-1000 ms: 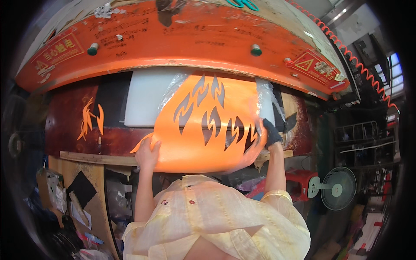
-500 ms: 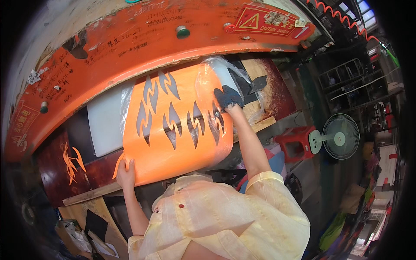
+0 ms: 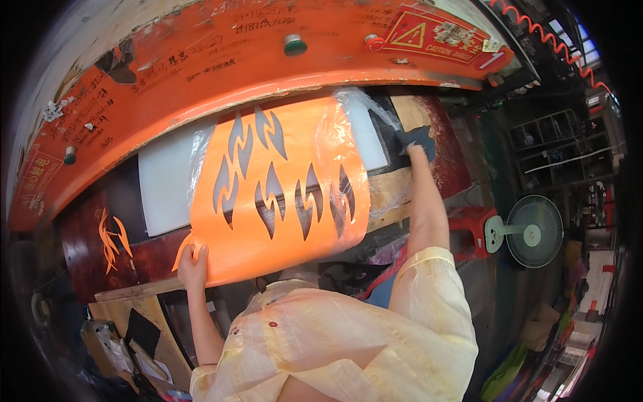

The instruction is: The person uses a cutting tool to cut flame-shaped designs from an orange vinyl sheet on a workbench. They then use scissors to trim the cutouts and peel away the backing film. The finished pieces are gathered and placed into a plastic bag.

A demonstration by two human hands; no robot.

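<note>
Head view, looking down over my pale yellow shirt [image 3: 348, 342] at the press. My left hand [image 3: 193, 262] is closed on the lower left corner of the orange flame-cut sheet [image 3: 281, 201], fingers curled over its edge; the sheet rises up and to the right from that grip, leaning across the white plate [image 3: 164, 177] that lies behind it. My right hand [image 3: 416, 142] has let go of the sheet's upper right edge, which it held a second ago, and now reaches past it to a dark piece [image 3: 402, 137] just beyond that edge; whether the fingers are closed on the piece I cannot tell, as they blend with its colour. The clear plastic film [image 3: 365, 107] bunches up between the sheet's top right corner and that hand. Compared with half a second ago, the sheet has swung flatter toward the bed and hangs from the left grip alone, so I judge it is being steadied one-handed while the other hand tends to the far side. Above both grips runs the orange machine beam [image 3: 268, 47] with its green button [image 3: 294, 45]. Well to the right of the right hand stands a floor fan [image 3: 532, 231]; left of the left grip, a dark red panel [image 3: 87, 248] bears a small orange flame mark.
</note>
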